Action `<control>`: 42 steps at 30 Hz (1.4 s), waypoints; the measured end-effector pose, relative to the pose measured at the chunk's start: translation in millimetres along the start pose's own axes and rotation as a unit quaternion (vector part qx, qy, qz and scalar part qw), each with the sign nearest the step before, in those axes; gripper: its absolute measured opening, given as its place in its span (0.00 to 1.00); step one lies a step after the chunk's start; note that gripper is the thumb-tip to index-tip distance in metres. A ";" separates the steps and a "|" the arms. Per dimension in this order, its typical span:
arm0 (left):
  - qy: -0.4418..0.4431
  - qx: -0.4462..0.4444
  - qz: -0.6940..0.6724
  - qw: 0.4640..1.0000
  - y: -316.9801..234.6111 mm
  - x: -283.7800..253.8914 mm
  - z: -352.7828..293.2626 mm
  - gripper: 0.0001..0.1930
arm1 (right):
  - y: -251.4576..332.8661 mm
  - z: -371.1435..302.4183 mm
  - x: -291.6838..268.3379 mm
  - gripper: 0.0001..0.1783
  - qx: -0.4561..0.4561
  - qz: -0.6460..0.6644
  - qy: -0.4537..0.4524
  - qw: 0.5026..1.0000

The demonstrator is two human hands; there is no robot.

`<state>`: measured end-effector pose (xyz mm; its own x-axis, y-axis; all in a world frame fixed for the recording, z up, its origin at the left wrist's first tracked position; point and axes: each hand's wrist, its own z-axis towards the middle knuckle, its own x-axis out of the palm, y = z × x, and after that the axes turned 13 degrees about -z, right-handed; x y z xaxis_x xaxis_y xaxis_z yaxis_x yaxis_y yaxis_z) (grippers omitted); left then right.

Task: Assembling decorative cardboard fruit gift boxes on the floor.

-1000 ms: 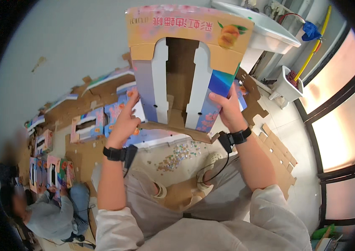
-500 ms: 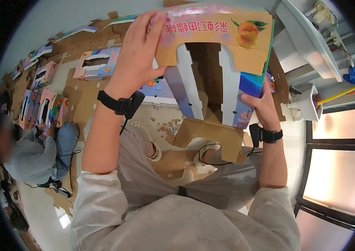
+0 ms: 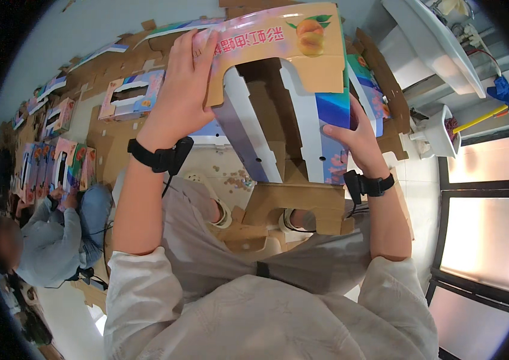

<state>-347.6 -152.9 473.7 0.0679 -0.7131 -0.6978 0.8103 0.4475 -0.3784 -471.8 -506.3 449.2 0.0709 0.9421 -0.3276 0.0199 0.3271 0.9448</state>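
Observation:
A colourful cardboard fruit box [image 3: 320, 114] with a peach printed on its far flap is raised in front of me, tilted, its top partly open and its brown inside showing. My left hand [image 3: 185, 90] grips the far left corner, fingers over the printed flap and thumb at its edge. At the right side wall, my right hand [image 3: 356, 138] holds on with the thumb on the outer face; its other fingers are partly hidden behind the box. A plain brown end flap [image 3: 302, 195] with a cut-out hangs down at the near end, over my lap.
Another printed box [image 3: 368, 87] stands behind at right. Flat cardboard [image 3: 107, 141] covers the floor at left, with several printed boxes [image 3: 131, 96] on it. A seated person [image 3: 56, 231] handles a box there. Small cardboard scraps [image 3: 233, 178] lie near my feet. A white basin [image 3: 437, 48] is at upper right.
Both hands have shifted left with the fruit box, which has turned slightly. More of the box behind it at right now shows. The grip of both hands stays the same.

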 end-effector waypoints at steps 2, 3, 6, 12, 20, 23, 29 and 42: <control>0.025 -0.014 -0.048 0.998 2.8 0.3 -6.9 0.58 | -3.6 0.0 -1.3 0.56 0.008 -0.032 -0.021 0.999; 0.046 -0.030 -0.095 0.994 5.5 -0.2 -9.8 0.57 | -5.9 0.3 -1.7 0.57 -0.013 -0.055 -0.027 0.998; 0.080 -0.031 -0.112 0.990 15.8 -2.2 -19.6 0.51 | -9.8 4.9 -10.6 0.60 -0.051 -0.153 -0.089 0.983; -0.137 -0.094 0.046 0.985 55.7 -14.1 -8.6 0.37 | -4.0 4.5 -10.1 0.59 -0.056 -0.172 -0.147 0.972; -0.156 -0.233 -0.197 0.940 18.5 34.6 -12.3 0.23 | 10.9 5.9 -1.3 0.54 -0.004 0.036 -0.133 0.990; -0.017 -0.150 -0.358 0.922 -16.0 65.0 -5.6 0.23 | 12.0 4.3 4.9 0.53 -0.005 0.074 -0.120 0.990; 0.228 -0.387 -0.580 0.679 -44.0 88.4 10.9 0.25 | 10.7 -8.4 39.4 0.57 -0.001 0.116 -0.036 0.993; -0.126 -0.275 -0.767 0.566 25.2 16.6 23.2 0.26 | -47.0 13.3 -81.2 0.28 0.038 -0.056 -0.195 0.978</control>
<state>-312.6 -166.1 466.7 -0.3325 -0.5140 0.7907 -0.2715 -0.7508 -0.6022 -465.3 -599.1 431.5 0.4386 0.7962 -0.4168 0.1229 0.4063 0.9054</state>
